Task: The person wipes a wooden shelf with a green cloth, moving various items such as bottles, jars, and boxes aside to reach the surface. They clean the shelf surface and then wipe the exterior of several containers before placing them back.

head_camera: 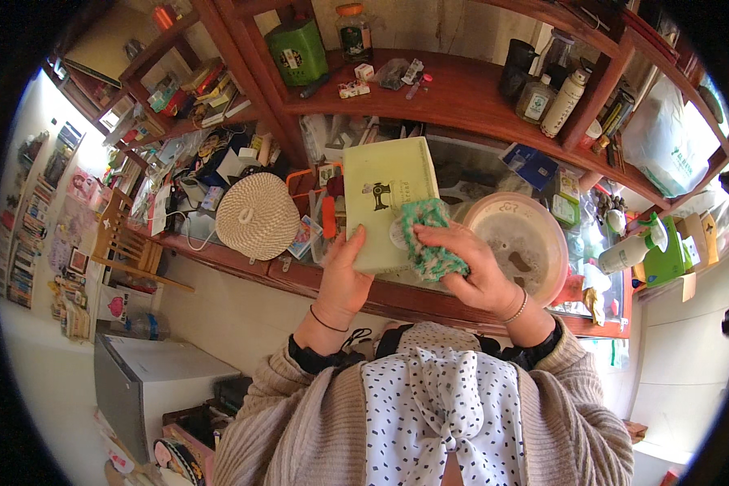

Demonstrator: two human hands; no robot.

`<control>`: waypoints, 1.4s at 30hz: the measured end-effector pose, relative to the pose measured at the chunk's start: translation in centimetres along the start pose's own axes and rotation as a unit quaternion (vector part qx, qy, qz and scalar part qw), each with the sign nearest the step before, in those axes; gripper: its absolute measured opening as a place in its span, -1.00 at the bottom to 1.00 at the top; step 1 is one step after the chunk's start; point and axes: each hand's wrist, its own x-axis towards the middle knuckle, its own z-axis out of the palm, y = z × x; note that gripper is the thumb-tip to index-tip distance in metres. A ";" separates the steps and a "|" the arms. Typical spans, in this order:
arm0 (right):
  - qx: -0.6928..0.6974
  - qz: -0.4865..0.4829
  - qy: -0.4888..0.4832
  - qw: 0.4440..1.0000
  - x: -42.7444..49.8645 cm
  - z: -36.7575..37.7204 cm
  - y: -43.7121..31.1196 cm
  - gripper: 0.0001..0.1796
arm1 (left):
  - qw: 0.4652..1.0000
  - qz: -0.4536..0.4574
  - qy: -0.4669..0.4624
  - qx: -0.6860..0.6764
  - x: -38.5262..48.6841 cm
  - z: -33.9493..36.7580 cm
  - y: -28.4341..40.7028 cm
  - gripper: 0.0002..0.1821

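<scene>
In my left hand (pixel 345 273) is a pale green box (pixel 376 176) printed with a black sewing machine, gripped near its lower left corner and tilted towards me. My right hand (pixel 477 261) holds a crumpled green and white cloth (pixel 431 240) against the box's lower right part. The cloth hides some of the printed face. Just right of that hand stands a pinkish plastic basin (pixel 560 243) with cloudy, sudsy water in it. A woven lidded basket (pixel 258 215) sits on the desk to the left.
The glass-topped wooden desk (pixel 279 276) spans my front. Above it runs a wooden shelf (pixel 449 103) with a green tin (pixel 297 51), a jar (pixel 353 36) and several bottles. A spray bottle (pixel 629 249) is at the right, with a wooden chair (pixel 124 243) to the left.
</scene>
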 end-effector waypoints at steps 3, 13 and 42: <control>0.100 0.065 0.035 0.992 0.1 -0.2 0.4 -0.39 | 0.998 -0.043 -0.024 -0.029 0.0 -0.2 0.4 -0.62; 0.335 0.162 0.279 0.885 3.0 0.1 3.9 -0.53 | 0.989 -0.131 -0.044 -0.051 -0.8 0.7 -0.2 -0.58; 0.576 0.356 0.427 0.600 -7.6 -1.3 4.0 -0.67 | 0.983 -0.050 -0.113 0.134 11.8 9.9 1.5 -0.61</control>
